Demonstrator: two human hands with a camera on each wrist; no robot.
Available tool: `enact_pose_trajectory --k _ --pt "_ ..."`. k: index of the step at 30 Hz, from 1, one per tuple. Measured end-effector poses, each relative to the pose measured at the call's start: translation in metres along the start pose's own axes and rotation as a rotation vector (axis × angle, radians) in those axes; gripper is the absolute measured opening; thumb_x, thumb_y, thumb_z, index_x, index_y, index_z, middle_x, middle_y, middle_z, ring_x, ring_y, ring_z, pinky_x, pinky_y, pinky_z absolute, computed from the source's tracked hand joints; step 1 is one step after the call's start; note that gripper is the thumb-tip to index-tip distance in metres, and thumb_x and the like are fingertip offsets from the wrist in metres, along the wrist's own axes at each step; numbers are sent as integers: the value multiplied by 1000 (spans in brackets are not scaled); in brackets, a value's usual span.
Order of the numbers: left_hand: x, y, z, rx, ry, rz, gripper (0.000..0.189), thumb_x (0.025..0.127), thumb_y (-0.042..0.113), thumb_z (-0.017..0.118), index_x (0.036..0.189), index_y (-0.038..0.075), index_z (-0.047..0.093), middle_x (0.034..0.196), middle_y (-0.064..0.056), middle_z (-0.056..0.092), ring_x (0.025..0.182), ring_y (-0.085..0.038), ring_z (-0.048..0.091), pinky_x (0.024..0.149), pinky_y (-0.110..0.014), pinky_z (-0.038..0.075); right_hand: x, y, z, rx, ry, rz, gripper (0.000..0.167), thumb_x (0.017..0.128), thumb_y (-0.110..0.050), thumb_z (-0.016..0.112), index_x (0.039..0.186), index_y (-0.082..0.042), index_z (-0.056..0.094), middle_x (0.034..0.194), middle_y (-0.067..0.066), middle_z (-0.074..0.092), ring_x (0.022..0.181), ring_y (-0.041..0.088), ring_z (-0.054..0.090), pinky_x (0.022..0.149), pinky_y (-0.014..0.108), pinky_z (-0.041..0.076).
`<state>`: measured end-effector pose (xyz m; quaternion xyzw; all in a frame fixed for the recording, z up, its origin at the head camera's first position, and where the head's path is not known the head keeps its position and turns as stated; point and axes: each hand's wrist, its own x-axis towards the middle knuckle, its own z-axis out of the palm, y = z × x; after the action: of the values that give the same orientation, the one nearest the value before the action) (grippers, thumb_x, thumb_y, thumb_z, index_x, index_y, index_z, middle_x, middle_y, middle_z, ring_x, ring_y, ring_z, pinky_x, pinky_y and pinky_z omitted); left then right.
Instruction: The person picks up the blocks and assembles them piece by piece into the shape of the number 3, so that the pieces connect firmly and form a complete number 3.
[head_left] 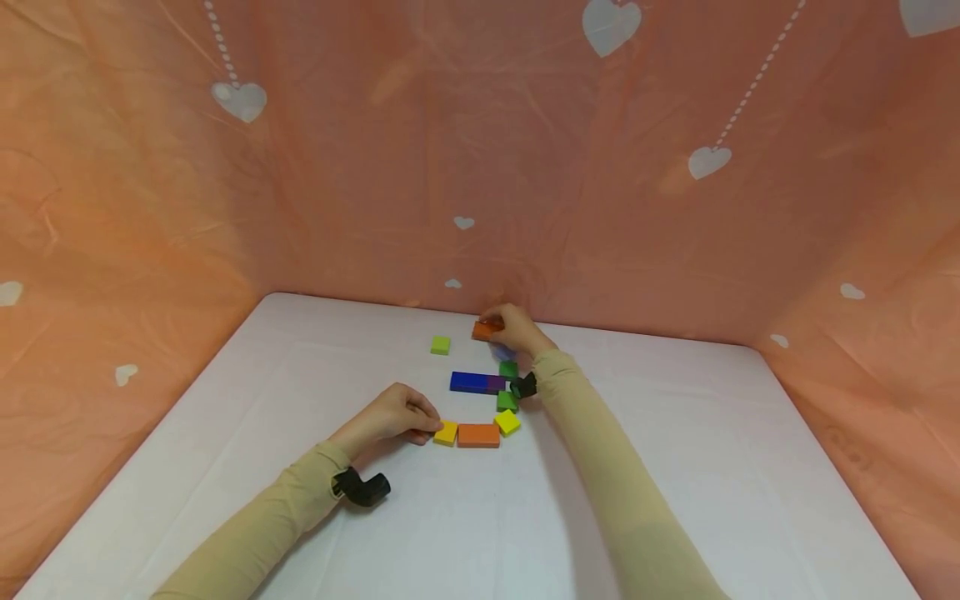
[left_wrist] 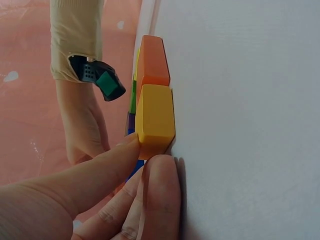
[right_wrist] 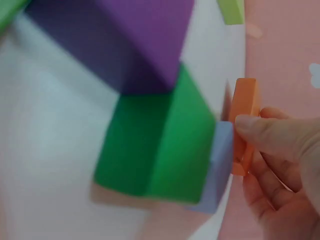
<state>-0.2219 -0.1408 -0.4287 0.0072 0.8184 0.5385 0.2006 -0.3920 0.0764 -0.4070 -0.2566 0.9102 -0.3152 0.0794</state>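
My left hand (head_left: 393,414) pinches a yellow block (left_wrist: 156,112) between thumb and fingertips at the near left of a row of blocks. That yellow block meets the left end of an orange block (head_left: 478,436); a second yellow block (head_left: 507,422) sits turned at its right end. At the far side, my right hand (head_left: 521,332) grips another orange block (right_wrist: 245,100) with the thumb on its face. Close beside it stands a pale blue block (right_wrist: 220,165), partly covered by the hand in the head view. A green block (right_wrist: 165,150) comes nearer in the line.
A long blue block (head_left: 468,382) and a purple block (head_left: 495,384) run across the middle. Below the purple end lies another green block (head_left: 507,402). A lime block (head_left: 440,345) lies apart at the far left. Behind the white table (head_left: 660,467) hangs a pink curtain (head_left: 420,167).
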Motion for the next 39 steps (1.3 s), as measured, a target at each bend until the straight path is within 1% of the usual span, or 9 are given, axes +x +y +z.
enact_pose_trajectory --k 4,7,10,14,18,25,32,35,39 --pt "0 1 1 4 6 -3 12 84 5 73 92 -3 70 78 -9 68 59 -13 62 60 -27 57 3 -2 -1 -10 8 -49 34 84 2 70 117 -4 66 117 13 61 107 27 54 98 36 45" --pt "0 1 1 5 12 -5 11 84 5 73 91 -2 70 78 -9 68 59 -13 62 59 -27 56 3 -3 -1 -11 -5 -73 34 83 4 71 116 -3 67 114 13 62 105 27 55 96 35 46" --pt "0 0 0 6 10 0 12 83 5 73 92 -3 70 78 -9 69 58 -13 61 58 -26 56 2 -4 1 -10 -28 -70 33 84 2 70 117 -4 66 114 12 62 104 26 55 95 34 46" --pt "-1 0 0 8 5 -3 13 84 6 73 92 -3 70 78 -9 68 58 -13 61 58 -26 56 -1 -5 4 3 -56 -41 32 87 0 68 119 -6 66 118 11 61 105 25 53 97 34 45" --pt "-1 0 1 15 6 -13 12 84 6 73 92 -3 70 78 -9 68 59 -14 62 59 -26 56 -3 -5 5 8 -56 -37 32 88 0 67 119 -5 66 121 11 61 107 25 53 99 35 43" --pt "-1 2 2 16 16 -10 12 84 5 73 92 -3 70 77 -9 68 59 -13 62 59 -27 56 -5 -2 5 21 -55 -29 32 87 0 68 119 -4 66 118 11 61 105 26 51 98 36 43" --pt "0 2 2 -2 14 -14 13 83 6 74 93 -3 70 78 -9 68 58 -13 61 58 -27 56 -8 3 3 114 -56 -44 30 91 -4 64 121 -1 64 120 13 62 106 26 56 96 35 46" --pt "1 2 2 -4 20 -21 13 83 5 74 92 -3 70 77 -9 68 58 -13 61 58 -27 56 -9 9 0 163 -47 -39 28 93 -6 61 120 2 63 119 15 62 106 26 57 95 35 47" --pt "2 2 2 0 21 -18 13 83 5 74 92 -3 70 77 -9 68 58 -13 61 58 -27 56 -11 16 -3 202 -33 -10 27 93 -9 62 119 1 64 117 14 63 105 26 58 93 35 49"
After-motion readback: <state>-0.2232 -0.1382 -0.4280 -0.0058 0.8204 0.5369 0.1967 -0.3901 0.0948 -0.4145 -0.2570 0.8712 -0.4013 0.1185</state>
